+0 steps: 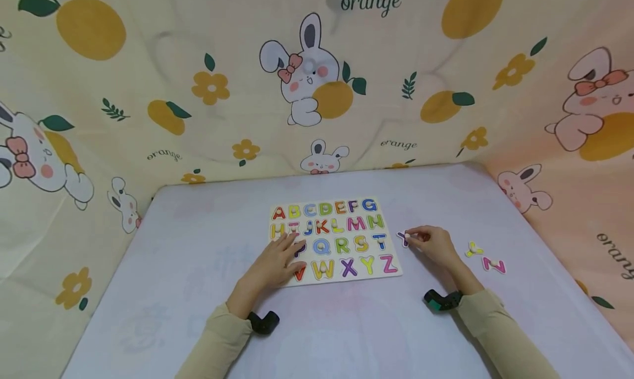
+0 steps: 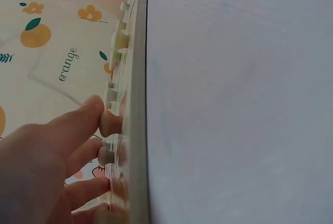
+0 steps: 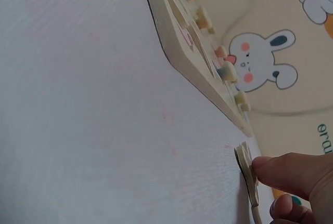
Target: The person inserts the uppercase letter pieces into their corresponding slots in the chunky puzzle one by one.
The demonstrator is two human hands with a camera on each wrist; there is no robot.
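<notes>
A white wooden alphabet puzzle board lies on the table, with knobbed letters in rows. My left hand rests over its left part, fingers spread and covering some letters. In the left wrist view, the thumb is against a wooden knob. Just right of the board, my right hand pinches a purple letter piece, probably the X, with thumb and fingertips. This piece appears edge-on in the right wrist view, close to the tabletop. The board's X, Y and Z places show printed letters without knobs.
To the right of my right hand, a yellow Y piece and a pink Z piece lie on the white tabletop. A printed cloth with rabbits and oranges hangs behind and at the sides.
</notes>
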